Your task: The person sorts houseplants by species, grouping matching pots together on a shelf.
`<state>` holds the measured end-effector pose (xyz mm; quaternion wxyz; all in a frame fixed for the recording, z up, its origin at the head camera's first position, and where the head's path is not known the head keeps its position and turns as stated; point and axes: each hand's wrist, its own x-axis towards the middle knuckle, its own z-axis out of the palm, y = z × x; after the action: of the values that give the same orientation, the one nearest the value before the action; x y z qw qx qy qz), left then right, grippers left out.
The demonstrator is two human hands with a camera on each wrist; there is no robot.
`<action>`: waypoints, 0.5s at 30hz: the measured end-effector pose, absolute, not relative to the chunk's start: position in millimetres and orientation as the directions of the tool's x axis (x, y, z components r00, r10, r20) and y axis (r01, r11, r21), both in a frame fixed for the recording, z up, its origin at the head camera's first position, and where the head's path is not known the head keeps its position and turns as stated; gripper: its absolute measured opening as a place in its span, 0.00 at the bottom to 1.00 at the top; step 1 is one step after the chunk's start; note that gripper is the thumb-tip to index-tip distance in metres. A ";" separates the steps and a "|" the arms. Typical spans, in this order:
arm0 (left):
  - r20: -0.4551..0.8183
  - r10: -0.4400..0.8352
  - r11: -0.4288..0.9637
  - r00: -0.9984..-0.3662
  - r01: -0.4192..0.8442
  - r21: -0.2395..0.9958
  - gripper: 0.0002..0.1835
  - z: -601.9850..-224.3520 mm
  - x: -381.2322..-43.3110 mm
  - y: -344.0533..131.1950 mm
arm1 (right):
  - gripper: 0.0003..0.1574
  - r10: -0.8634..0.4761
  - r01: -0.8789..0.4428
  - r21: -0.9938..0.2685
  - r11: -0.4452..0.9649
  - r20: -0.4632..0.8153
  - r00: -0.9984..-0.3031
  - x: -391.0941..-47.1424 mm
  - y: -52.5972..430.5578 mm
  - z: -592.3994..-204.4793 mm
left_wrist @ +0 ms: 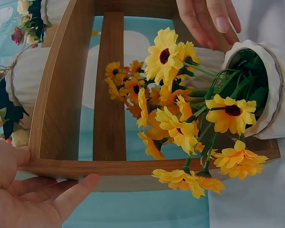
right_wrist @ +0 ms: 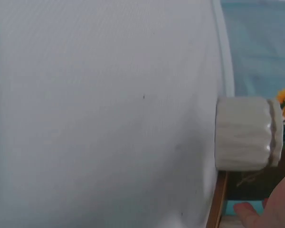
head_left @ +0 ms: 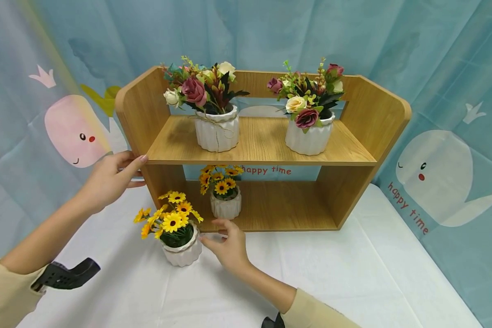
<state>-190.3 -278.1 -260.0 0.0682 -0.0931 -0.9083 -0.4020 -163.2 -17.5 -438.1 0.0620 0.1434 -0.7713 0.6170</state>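
At the left side panel of a two-tier wooden shelf, my left hand grips the board's edge, thumb at the front and fingers along the outside. A white ribbed pot of yellow artificial sunflowers stands on the table before the shelf's lower left corner. My right hand is beside this pot, thumb tip right at its rim and fingers loosely bent. The left wrist view shows the right hand's fingers near the pot's rim. A second sunflower pot sits on the lower tier, left of centre.
On the upper tier stand two white pots of mixed roses, one at left and one at right. A white cloth covers the table. Behind hangs a blue curtain with printed whales.
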 end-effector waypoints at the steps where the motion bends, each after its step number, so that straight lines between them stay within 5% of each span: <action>1: 0.199 0.114 0.660 -0.973 0.224 0.717 0.31 -259.9 -190.2 -278.1 | 0.29 -0.150 -0.298 -0.934 0.195 0.272 -0.950 -162.3 -19.5 -438.5; 15: 0.192 0.114 0.665 -0.975 0.218 0.714 0.31 -259.2 -189.7 -278.0 | 0.20 -0.229 -0.330 -0.930 0.164 0.289 -0.929 -150.3 -42.1 -445.0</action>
<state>-189.7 -278.0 -259.2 0.0658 -0.0912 -0.9102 -0.3987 -150.3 -42.1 -445.0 0.0405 0.1833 -0.7617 0.6201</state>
